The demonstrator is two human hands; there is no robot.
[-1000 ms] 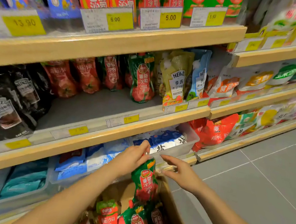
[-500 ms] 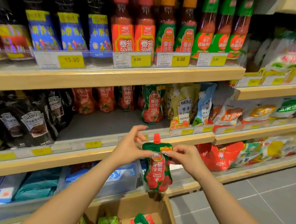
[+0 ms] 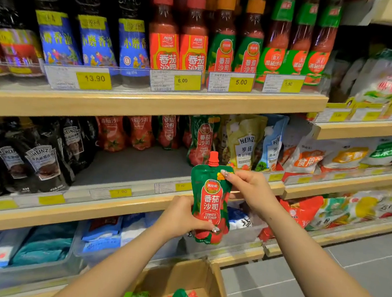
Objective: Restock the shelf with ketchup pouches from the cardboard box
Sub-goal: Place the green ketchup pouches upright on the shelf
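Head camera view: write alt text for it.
Two bare hands, left hand low and right hand high, hold a green-and-red spouted ketchup pouch upright before a wooden shelf with a bare gap. An open cardboard box below holds more pouches.

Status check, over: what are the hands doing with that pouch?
Left hand grips pouch low, right hand pinches its top corner. Pouch upright, in front of middle shelf, not yet on it. Gap on shelf open, nothing blocking.
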